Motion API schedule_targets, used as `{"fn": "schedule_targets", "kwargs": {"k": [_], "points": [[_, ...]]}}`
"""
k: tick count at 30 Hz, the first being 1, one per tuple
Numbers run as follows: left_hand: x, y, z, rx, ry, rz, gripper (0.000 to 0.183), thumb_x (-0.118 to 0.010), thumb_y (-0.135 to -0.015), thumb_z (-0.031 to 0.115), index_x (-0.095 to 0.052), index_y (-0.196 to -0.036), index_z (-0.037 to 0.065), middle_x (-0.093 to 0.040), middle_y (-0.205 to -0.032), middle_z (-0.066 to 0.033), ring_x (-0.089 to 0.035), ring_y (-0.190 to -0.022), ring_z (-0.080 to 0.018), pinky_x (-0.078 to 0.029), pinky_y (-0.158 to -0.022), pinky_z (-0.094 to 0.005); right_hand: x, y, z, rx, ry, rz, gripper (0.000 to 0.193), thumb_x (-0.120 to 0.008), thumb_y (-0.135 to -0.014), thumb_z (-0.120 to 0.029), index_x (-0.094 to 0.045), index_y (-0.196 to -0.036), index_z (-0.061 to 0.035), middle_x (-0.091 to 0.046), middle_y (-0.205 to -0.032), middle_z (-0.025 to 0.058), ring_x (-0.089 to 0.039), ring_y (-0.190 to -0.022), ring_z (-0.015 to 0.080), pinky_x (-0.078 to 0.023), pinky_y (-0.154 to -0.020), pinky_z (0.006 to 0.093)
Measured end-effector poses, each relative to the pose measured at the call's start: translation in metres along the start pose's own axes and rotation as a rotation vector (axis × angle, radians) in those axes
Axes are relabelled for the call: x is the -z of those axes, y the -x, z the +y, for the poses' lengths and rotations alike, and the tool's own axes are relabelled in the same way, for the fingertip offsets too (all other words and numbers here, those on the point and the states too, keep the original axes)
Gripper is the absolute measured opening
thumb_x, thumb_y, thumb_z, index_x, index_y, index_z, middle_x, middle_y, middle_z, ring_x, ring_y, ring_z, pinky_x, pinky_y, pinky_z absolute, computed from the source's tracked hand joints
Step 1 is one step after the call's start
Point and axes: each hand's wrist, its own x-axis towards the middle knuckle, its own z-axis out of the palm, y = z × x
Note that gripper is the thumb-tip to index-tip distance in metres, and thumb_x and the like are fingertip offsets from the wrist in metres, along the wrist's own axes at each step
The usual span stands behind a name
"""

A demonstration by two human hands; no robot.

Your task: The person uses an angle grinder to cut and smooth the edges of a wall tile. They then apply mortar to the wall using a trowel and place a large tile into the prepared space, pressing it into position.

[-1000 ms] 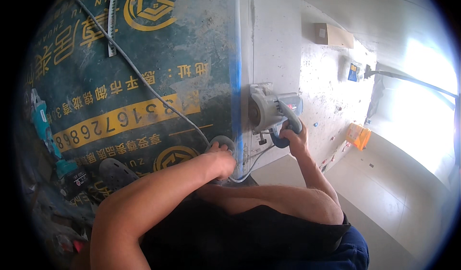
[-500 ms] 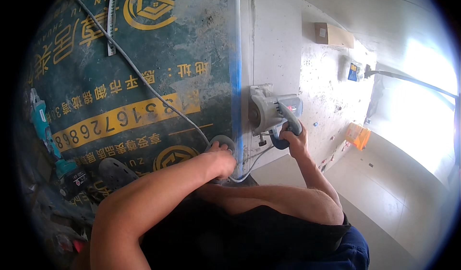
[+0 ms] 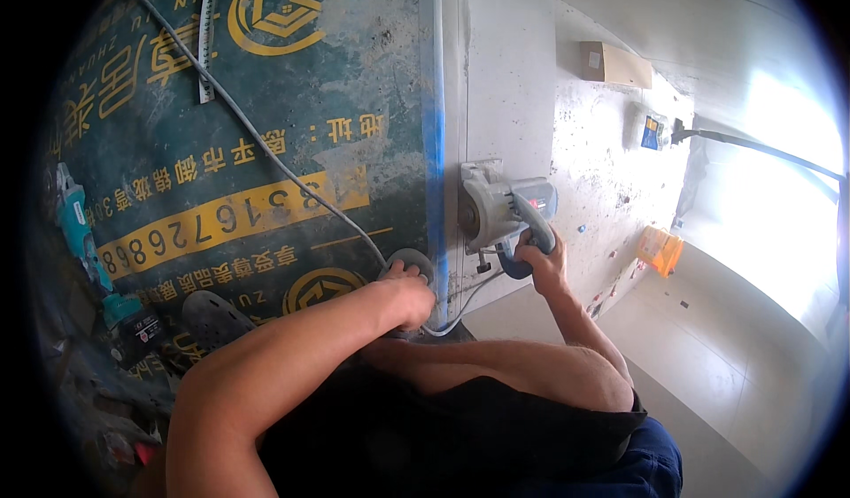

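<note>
My right hand (image 3: 542,257) is wrapped tight around the back handle of a grey power saw (image 3: 496,206), and I see the saw sitting on a long pale slab (image 3: 506,73), just right of the blue tape (image 3: 435,144). My left hand (image 3: 414,301) is nearer, with its fingers bent over a grey shoe (image 3: 412,261); from my far-off seat I cannot tell if it pinches anything. A grey cord (image 3: 256,135) comes from the far left, over the green sheet (image 3: 372,73), and goes up to that shoe. It crosses a white ruler (image 3: 206,38) on the far left. A teal tool (image 3: 78,223) lies at the left, and another grey shoe (image 3: 212,316) is near me. I see a brown box (image 3: 615,66) far right and an orange bag (image 3: 661,251) closer.
</note>
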Motion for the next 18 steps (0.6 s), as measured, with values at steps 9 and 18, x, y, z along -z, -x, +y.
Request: {"fn": "schedule_targets", "kwargs": {"k": [9,18], "points": [[-0.0043,-0.0008,-0.0007,0.003,-0.005,0.020,0.035,-0.069,-0.076,0.010,-0.079,-0.107,0.021,-0.062,-0.125,-0.0111,-0.046,-0.130,-0.0308,-0.032,-0.106,-0.0527,0.0024,0.0021,0.0074,0.022,0.022,-0.010,0.016,-0.064,-0.070,-0.006,-0.062,-0.085,0.0000,-0.062,-0.071,0.0042,-0.057,-0.065,0.0119,-0.046,-0.064,0.0263],[-0.0014,0.0023,0.0011,0.002,-0.022,0.029,0.034,-0.070,-0.074,0.010,-0.080,-0.105,0.019,-0.061,-0.126,-0.0123,-0.046,-0.130,-0.0316,-0.034,-0.104,-0.0524,0.0002,0.0074,0.0044,0.001,0.010,0.002,0.017,-0.064,-0.070,-0.006,-0.063,-0.085,0.0001,-0.062,-0.072,0.0034,-0.057,-0.067,0.0114,-0.046,-0.065,0.0263]]}}
